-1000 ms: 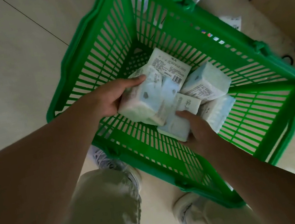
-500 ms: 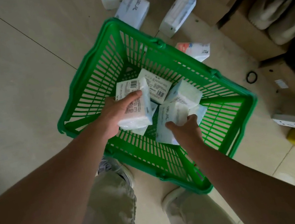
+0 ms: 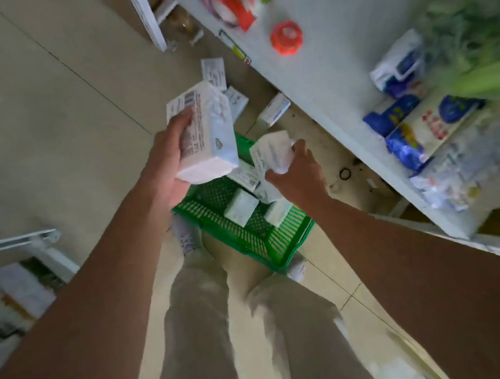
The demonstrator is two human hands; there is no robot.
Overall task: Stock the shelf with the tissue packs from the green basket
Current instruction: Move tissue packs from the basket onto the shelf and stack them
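Above the green basket [image 3: 209, 211] on the floor, the left hand [image 3: 170, 160] grips one tissue pack [image 3: 205, 133] and the right hand [image 3: 296, 177] clutches a second pack [image 3: 270, 152], both best carried right and laid flat on the shelf [image 3: 334, 50], while roughly three more packs [image 3: 241, 208] lie in the basket.

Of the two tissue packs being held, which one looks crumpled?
The right-hand pack, squeezed and wrinkled by the fingers; the left-hand pack is a flat-sided block.
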